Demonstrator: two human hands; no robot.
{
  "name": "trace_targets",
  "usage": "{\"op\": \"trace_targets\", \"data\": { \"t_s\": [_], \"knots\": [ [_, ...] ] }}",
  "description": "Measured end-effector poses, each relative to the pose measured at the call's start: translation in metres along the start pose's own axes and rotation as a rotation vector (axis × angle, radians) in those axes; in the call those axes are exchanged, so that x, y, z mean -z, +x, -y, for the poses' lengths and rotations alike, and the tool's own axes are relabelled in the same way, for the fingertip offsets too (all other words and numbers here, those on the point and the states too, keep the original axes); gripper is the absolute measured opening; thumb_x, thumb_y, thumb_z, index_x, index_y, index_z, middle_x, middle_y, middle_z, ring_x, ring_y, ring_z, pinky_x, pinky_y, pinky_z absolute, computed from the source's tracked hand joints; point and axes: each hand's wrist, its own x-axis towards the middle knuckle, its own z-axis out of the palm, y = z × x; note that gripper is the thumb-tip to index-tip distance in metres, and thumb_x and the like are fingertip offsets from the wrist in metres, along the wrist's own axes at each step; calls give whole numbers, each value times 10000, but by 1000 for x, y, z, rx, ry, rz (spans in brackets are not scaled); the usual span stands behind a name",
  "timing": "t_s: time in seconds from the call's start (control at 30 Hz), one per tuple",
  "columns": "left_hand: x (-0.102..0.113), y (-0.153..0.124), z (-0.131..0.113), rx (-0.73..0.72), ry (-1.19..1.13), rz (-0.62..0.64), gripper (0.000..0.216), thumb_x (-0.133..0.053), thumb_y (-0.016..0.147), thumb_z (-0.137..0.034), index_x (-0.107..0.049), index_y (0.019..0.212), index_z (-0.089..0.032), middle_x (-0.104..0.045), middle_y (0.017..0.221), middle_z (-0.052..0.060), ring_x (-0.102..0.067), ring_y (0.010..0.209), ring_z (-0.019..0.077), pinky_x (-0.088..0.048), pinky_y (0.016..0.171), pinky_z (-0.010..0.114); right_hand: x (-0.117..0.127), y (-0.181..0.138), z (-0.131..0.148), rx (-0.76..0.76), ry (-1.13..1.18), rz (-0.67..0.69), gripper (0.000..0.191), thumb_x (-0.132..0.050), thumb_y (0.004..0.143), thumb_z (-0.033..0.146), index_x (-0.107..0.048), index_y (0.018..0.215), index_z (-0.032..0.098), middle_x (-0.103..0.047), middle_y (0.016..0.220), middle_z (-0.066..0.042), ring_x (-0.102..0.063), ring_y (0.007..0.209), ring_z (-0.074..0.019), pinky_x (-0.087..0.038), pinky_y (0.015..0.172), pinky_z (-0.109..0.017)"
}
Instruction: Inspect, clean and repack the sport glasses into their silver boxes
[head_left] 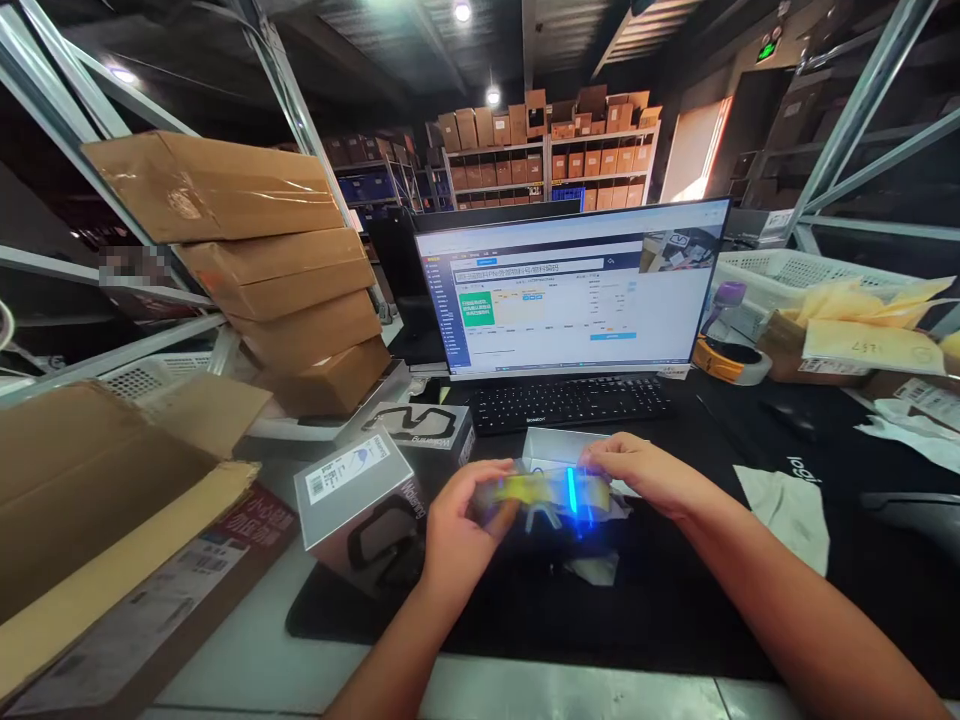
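Observation:
A pair of glasses (529, 490) with yellowish lenses, blurred by motion, is held up over the black desk mat (517, 630). My left hand (469, 510) has thumb and fingers closed round the left end of the glasses. At the other end, my right hand (628, 465) pinches the frame with its fingertips. A bright blue streak of light crosses the right lens. Behind the glasses lies an open pale box (559, 445), partly hidden by them. Below them a small clear piece (592, 570) rests on the mat.
Two grey boxes (356, 470) printed with a glasses frame stand left of my hands. Beyond are a keyboard (570, 402) and a lit monitor (555, 300). An open carton (97, 500) and stacked cartons (277, 270) fill the left. Rightward lie white paper (784, 510), tape (731, 360) and a mouse (791, 420).

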Motion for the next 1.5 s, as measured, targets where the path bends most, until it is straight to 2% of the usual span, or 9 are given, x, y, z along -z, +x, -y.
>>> {"op": "trace_targets", "data": {
  "t_s": [0.23, 0.47, 0.6, 0.73, 0.93, 1.13, 1.23, 1.33, 1.5],
  "knots": [
    [-2, -3, -5, 167, -178, 27, 146, -765, 746, -221, -659, 837, -181, -755, 1037, 117, -721, 933, 235, -593, 786, 319, 5, -6, 4, 23, -77, 46, 299, -612, 730, 438, -593, 571, 185, -477, 594, 5, -390, 575, -128, -307, 524, -269],
    [-2, -2, -5, 364, -358, -3, 226, -821, 669, -230, -661, 816, -168, -764, 997, 104, -733, 919, 210, -600, 799, 279, 8, -12, 8, 86, -138, 29, 493, -590, 817, 628, -566, 582, 195, -519, 602, -6, -452, 577, -140, -366, 525, -269],
    [0, 0, -7, 470, -404, -14, 332, -869, 638, -281, -697, 891, -154, -766, 976, 94, -731, 850, 188, -602, 766, 272, 16, -22, 18, 198, -96, 15, 392, -588, 879, 561, -743, 845, 202, -721, 874, -64, -624, 796, -196, -492, 694, -300],
    [-2, 2, -11, 541, -456, -50, 388, -923, 559, -292, -680, 829, -154, -757, 944, 72, -716, 819, 181, -599, 733, 272, 16, -27, 20, 219, -6, 175, 354, -744, 804, 402, -727, 1116, 235, -730, 1073, -65, -660, 915, -202, -519, 761, -303],
    [-8, 1, -16, 717, -727, -43, 318, -887, 644, -307, -651, 777, -141, -730, 886, 51, -691, 818, 158, -584, 736, 247, -6, -14, 13, 272, 96, -18, 383, -755, 794, 564, -692, 829, 188, -708, 795, -44, -633, 730, -169, -506, 687, -285],
    [-6, 0, -22, 676, -1086, -68, 291, -874, 712, -270, -626, 820, -162, -729, 910, 29, -713, 888, 154, -594, 833, 256, 0, -8, 10, 161, 119, -14, 463, -708, 829, 612, -629, 743, 164, -615, 614, -6, -488, 494, -83, -374, 483, -214],
    [-2, 0, -25, 626, -1140, -66, 346, -878, 722, -292, -665, 973, -185, -745, 1022, 44, -729, 865, 158, -616, 785, 266, 7, -11, 9, 61, 129, 75, 434, -717, 840, 578, -589, 767, 170, -604, 605, 18, -394, 417, -43, -251, 406, -189],
    [2, -1, -28, 580, -1135, -41, 475, -920, 670, -292, -685, 1072, -197, -743, 1114, 59, -729, 777, 130, -615, 749, 243, 8, -15, 11, 6, 165, 167, 421, -739, 831, 560, -588, 803, 168, -642, 641, 6, -401, 392, -33, -235, 382, -176],
    [4, -1, -26, 563, -1114, 18, 780, -903, 681, -448, -579, 1324, -145, -779, 865, 88, -701, 612, 141, -584, 616, 238, 7, -14, 9, 43, 284, 75, 406, -746, 846, 526, -602, 770, 154, -623, 628, 21, -395, 366, 4, -278, 394, -143]
  ]
}}
